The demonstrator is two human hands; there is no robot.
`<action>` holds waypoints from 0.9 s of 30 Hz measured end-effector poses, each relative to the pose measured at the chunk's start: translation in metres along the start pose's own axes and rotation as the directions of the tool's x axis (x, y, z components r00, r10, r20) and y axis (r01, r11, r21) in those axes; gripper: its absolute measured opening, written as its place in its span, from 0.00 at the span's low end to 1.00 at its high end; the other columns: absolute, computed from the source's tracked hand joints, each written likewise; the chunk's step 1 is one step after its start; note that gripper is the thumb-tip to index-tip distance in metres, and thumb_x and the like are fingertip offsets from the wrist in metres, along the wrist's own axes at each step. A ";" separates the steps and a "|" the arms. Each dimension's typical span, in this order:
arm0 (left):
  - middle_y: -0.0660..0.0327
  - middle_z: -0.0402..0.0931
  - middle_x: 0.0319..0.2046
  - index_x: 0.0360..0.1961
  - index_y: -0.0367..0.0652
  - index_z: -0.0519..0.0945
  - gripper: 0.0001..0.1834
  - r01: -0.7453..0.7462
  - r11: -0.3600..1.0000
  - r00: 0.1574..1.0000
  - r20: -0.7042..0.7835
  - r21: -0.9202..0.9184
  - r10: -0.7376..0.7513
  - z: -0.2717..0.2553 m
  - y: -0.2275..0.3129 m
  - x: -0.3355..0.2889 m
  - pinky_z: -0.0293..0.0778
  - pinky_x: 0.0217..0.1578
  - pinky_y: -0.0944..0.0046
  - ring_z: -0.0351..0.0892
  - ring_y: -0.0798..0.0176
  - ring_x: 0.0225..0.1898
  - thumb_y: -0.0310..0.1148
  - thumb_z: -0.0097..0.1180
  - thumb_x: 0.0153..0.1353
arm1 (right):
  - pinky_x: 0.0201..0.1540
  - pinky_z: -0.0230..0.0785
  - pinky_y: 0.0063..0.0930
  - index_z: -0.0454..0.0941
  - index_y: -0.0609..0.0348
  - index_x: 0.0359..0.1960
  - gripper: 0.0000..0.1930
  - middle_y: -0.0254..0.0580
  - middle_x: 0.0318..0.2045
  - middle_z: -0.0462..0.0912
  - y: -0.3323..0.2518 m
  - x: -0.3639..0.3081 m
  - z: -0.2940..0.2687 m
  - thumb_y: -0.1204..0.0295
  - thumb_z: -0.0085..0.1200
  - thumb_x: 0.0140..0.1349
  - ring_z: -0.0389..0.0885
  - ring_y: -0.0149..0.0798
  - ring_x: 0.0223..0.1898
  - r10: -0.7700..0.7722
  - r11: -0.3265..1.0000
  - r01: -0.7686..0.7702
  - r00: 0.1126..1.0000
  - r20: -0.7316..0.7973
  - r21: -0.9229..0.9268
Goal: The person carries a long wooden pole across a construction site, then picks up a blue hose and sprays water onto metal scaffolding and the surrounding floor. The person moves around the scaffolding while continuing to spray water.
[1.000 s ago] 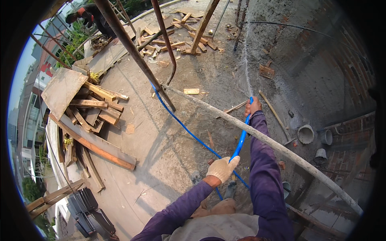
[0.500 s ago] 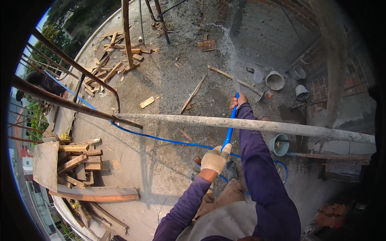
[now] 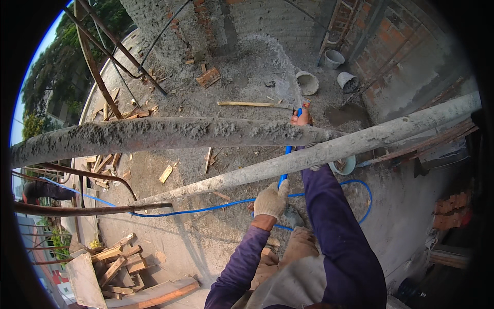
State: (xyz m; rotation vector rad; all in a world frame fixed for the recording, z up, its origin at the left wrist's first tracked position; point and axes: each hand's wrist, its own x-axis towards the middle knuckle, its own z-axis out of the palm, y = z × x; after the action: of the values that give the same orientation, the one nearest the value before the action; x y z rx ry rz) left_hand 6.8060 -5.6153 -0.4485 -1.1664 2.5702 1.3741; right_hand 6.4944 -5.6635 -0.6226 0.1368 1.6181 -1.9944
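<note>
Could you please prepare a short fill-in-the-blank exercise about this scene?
1. The left hand wears a pale ____.
2. The hose held in both hands is coloured ____.
3. At the right hand, ____ sprays from the hose.

Missing words: glove; blue; water.

One rough grey wall (image 3: 272,26) ahead of me, red brick (image 3: 200,14) showing in patches; one brick wall (image 3: 393,44) to the right, partly covered in grey render (image 3: 411,98); one gritty concrete floor (image 3: 139,226) underfoot, long shadows (image 3: 188,242) across it; green trees (image 3: 56,87) beyond the left edge; bright open daylight
</note>
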 end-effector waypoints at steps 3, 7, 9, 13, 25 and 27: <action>0.39 0.75 0.26 0.29 0.37 0.77 0.33 -0.025 0.999 0.998 0.050 0.034 0.024 0.023 0.034 0.008 0.68 0.34 0.45 0.75 0.35 0.34 0.60 0.38 0.63 | 0.20 0.57 0.36 0.70 0.50 0.29 0.20 0.32 0.18 0.68 -0.034 0.016 -0.071 0.47 0.40 0.62 0.63 0.36 0.16 0.171 0.867 -0.256 0.959 0.227 0.428; 0.39 0.75 0.26 0.30 0.37 0.77 0.34 -0.089 0.994 0.991 0.109 0.068 0.081 0.050 0.082 0.024 0.68 0.34 0.45 0.75 0.36 0.34 0.61 0.37 0.63 | 0.21 0.57 0.37 0.69 0.50 0.30 0.19 0.32 0.18 0.69 -0.078 0.031 -0.158 0.49 0.37 0.63 0.63 0.36 0.16 0.058 0.832 -0.081 0.997 0.059 0.549; 0.39 0.75 0.26 0.30 0.37 0.77 0.33 -0.091 0.993 0.984 0.161 0.069 0.079 0.062 0.106 0.029 0.68 0.34 0.44 0.75 0.36 0.34 0.61 0.38 0.63 | 0.21 0.56 0.37 0.69 0.50 0.30 0.19 0.33 0.18 0.69 -0.094 0.036 -0.186 0.50 0.35 0.63 0.63 0.36 0.15 0.036 0.821 0.007 0.997 -0.063 0.571; 0.39 0.75 0.26 0.31 0.36 0.77 0.33 -0.097 0.994 0.972 0.222 0.057 0.082 0.085 0.138 0.030 0.68 0.34 0.44 0.75 0.36 0.35 0.60 0.38 0.63 | 0.20 0.56 0.37 0.68 0.50 0.29 0.17 0.33 0.17 0.68 -0.103 0.042 -0.206 0.53 0.34 0.64 0.62 0.35 0.15 0.190 0.821 -0.081 0.972 -0.137 0.565; 0.40 0.76 0.28 0.40 0.41 0.75 0.30 -0.345 0.917 0.886 0.393 0.199 0.248 0.145 0.081 -0.020 0.70 0.33 0.43 0.76 0.36 0.34 0.58 0.35 0.65 | 0.19 0.55 0.35 0.67 0.52 0.27 0.19 0.31 0.14 0.66 -0.026 0.015 -0.205 0.54 0.31 0.65 0.60 0.32 0.13 0.508 0.861 -0.509 0.861 0.023 0.022; 0.41 0.77 0.28 0.43 0.42 0.74 0.28 -0.334 0.915 0.884 0.413 0.226 0.221 0.154 0.073 -0.020 0.70 0.33 0.43 0.76 0.36 0.33 0.57 0.35 0.66 | 0.19 0.56 0.35 0.67 0.53 0.27 0.19 0.31 0.14 0.66 -0.016 0.007 -0.215 0.54 0.31 0.65 0.60 0.32 0.13 0.532 0.846 -0.531 0.847 0.001 0.051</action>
State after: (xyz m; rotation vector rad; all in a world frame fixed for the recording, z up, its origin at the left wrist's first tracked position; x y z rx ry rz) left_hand 6.7264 -5.4680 -0.4847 -0.4404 2.5947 1.0669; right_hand 6.4238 -5.4645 -0.6685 0.5579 1.3466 -1.5966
